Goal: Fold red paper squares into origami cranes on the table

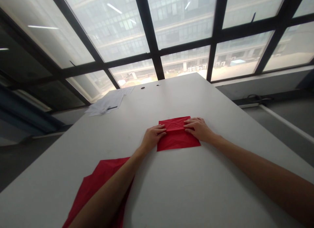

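A square sheet of red paper (178, 139) lies on the white table in front of me, with creases and a raised fold running across its middle. My left hand (153, 136) holds the fold at its left end, fingers on top and thumb just below. At the right end my right hand (198, 129) grips the same fold, its fingers bent over the paper. The fingertips hide small parts of both side edges. More red paper (100, 175), larger and creased, lies at the lower left, partly covered by my left forearm.
The white table (176, 188) reaches forward to large dark-framed windows (154, 51). Several loose white sheets (108, 102) with a dark pen (112, 107) lie at its far left. Two small dark spots sit near the far edge. A black cable (258, 98) rests beyond the right side.
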A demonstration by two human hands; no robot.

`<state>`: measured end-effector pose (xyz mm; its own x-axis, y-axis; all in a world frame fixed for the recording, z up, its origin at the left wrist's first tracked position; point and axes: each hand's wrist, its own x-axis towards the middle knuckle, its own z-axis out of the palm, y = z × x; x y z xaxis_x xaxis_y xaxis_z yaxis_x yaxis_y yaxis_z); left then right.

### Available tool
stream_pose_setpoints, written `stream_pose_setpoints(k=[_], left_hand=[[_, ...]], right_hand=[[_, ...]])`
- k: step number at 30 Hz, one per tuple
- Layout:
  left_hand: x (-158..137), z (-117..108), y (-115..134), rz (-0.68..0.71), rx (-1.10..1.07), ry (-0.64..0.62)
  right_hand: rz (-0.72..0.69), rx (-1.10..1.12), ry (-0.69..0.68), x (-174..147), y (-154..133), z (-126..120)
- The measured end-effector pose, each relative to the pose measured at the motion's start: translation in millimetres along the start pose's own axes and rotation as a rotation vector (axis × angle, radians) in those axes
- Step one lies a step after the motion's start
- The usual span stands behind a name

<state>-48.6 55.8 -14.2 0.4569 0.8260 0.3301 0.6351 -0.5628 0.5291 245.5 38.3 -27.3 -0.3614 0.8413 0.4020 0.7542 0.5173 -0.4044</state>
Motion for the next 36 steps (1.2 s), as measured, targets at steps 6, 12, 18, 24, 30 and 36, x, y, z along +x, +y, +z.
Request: stream_pose_setpoints(k=[6, 12, 18, 24, 30, 36], left_hand=[[1, -1, 0, -0.003, -0.018, 0.092], [0, 0, 4, 0.01, -0.035, 0.105], [-1, -3, 12, 0.028, -0.053, 0.207], [-1, 0, 13, 0.037, -0.035, 0.159], [-2, 0, 14, 0.032, -0.012, 0.092], [-2, 0, 16, 0.092, 0.018, 0.039]], right_hand=[[0.006, 0.02, 0.062, 1, -2, -2], [0.016, 0.032, 0.115, 1, 0, -3], [-0.003, 0.13, 0.3, 2, -5, -8], [0.069, 0.039, 0.215, 4, -4, -3], [0.05, -0.002, 0.103, 4, 0, 1], [0.037, -0.009, 0.084, 4, -5, -2]])
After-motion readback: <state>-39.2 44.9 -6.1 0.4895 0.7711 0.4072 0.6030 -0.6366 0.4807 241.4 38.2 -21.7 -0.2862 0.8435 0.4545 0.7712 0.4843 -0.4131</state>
